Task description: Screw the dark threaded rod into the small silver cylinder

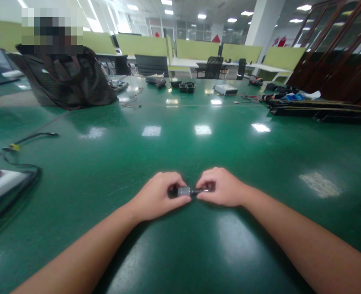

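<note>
Between my two hands lies a small slim object with a silver cylindrical part [183, 191] and a dark, narrower shaft; its exact kind is not clear. My left hand [164, 194] has its thumb and fingers curled around the silver end. At the dark end, the fingers and thumb of my right hand [219, 187] pinch the shaft. Both hands rest low over the green tabletop [180, 151], close to each other. The far ends of the object are partly hidden inside my fingers.
A large dark bag [73, 81] stands at the back left. Black cable [36, 136] and a white device [3, 185] lie on the left. Along the far side are a grey box [226, 89] and black parts [186, 86]. Long black strips [321, 111] lie at the right.
</note>
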`<state>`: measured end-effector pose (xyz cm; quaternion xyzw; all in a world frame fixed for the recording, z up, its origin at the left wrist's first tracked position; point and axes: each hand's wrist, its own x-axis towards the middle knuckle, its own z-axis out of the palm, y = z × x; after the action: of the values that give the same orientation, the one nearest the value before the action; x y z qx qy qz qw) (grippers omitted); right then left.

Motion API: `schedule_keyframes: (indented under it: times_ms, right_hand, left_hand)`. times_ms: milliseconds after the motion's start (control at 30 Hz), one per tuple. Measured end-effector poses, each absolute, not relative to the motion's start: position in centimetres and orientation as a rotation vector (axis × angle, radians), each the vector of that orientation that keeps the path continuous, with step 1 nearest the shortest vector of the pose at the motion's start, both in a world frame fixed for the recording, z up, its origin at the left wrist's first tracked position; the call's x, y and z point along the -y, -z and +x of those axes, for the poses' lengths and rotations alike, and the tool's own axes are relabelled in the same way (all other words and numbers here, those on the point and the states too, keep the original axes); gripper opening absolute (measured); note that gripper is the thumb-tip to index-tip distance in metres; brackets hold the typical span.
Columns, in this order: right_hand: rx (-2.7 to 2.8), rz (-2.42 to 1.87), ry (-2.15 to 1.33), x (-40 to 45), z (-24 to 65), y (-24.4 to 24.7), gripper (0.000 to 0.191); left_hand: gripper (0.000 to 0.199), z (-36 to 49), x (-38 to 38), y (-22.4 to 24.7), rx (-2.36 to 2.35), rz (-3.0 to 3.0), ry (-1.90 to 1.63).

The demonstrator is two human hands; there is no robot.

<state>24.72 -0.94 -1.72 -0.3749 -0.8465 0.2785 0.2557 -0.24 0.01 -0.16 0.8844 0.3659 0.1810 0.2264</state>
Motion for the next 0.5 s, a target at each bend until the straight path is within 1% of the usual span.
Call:
schedule_keyframes:
  times_ms: [133, 400, 500]
  right_hand:
    - [2.296, -0.954, -0.759, 1.36, 23.67, 2.00, 0.016]
    - [2.329, -0.940, -0.703, 1.24, 23.79, 2.19, 0.013]
    - [2.332, -0.932, -0.697, 1.26, 23.77, 2.22, 0.011]
  left_hand:
    - [0.023, -0.20, 0.05, 0.24, -1.020, 2.455, -0.482]
    - [0.029, -0.21, 0.10, 0.31, -1.019, 2.467, -0.496]
    - [0.028, -0.25, 0.11, 0.15, -0.998, 2.460, -0.500]
